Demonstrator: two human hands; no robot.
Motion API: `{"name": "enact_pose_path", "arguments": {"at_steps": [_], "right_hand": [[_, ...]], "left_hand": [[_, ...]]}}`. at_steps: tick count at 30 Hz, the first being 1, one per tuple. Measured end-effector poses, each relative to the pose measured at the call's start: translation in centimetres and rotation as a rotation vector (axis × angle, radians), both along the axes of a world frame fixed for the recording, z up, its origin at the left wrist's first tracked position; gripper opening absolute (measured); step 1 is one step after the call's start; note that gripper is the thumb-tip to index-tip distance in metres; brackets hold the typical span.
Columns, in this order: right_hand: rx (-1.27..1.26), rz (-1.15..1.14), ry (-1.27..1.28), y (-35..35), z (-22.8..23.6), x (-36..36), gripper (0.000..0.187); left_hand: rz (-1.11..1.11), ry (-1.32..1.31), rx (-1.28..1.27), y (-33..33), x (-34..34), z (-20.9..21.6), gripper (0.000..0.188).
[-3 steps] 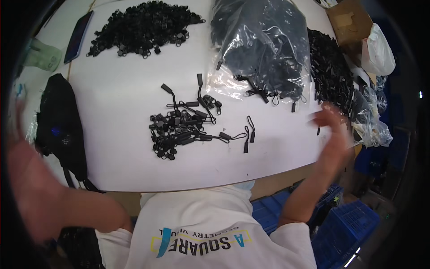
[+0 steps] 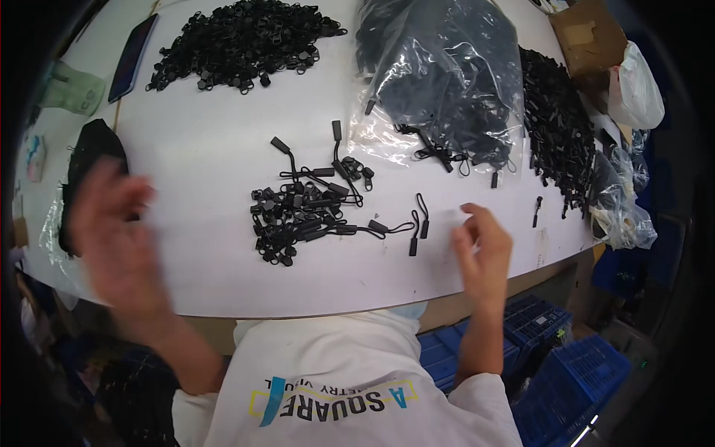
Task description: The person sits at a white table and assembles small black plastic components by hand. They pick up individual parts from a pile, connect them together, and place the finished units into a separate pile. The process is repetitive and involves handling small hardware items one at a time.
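Your left hand is blurred above the table's near left edge, fingers spread, holding nothing. The small pile of black zipper pulls lies centre. Your right hand hovers near right, loosely curled, empty; picking a pull seems next.

White tabletop here. Small pile of black zipper pulls sits near the front edge, a bigger heap along the far edge, a clear plastic bag of them beside it, a phone at the far-left corner, and another heap on the right edge.
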State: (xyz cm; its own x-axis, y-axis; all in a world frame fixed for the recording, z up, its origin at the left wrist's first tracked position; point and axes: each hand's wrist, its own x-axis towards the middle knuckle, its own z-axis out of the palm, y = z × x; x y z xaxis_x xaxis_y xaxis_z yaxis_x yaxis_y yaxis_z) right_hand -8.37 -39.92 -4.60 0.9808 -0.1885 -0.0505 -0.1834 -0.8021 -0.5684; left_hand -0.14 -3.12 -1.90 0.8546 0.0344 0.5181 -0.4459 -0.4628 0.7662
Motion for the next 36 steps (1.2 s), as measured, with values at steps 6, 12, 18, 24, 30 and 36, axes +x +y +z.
{"name": "enact_pose_path", "arguments": {"at_steps": [6,12,18,24,30,36], "right_hand": [[-0.357,0.315,-0.104,5.4,-1.3,1.9,0.034],[-0.534,0.612,-0.139,6.1,-3.0,3.0,0.009],[-0.278,0.569,-0.295,6.1,-2.7,5.7,0.011],[0.541,0.322,-0.035,6.0,-1.0,6.4,0.022],[1.131,0.329,0.181,5.3,-0.6,6.7,0.019],[1.104,0.512,0.224,6.9,0.5,8.7,0.017]], "left_hand": [[-0.016,0.444,0.39,-1.9,-5.8,-4.6,0.039],[-0.208,0.329,0.62,-3.3,-3.9,-3.5,0.048],[-0.229,0.253,0.668,-4.1,-4.0,-4.6,0.046],[-0.26,0.183,0.63,-3.4,-4.2,-5.7,0.037],[-0.207,0.208,0.625,-2.6,-4.7,-4.5,0.037],[-0.242,0.192,0.726,-1.9,-5.2,-5.0,0.031]]}}
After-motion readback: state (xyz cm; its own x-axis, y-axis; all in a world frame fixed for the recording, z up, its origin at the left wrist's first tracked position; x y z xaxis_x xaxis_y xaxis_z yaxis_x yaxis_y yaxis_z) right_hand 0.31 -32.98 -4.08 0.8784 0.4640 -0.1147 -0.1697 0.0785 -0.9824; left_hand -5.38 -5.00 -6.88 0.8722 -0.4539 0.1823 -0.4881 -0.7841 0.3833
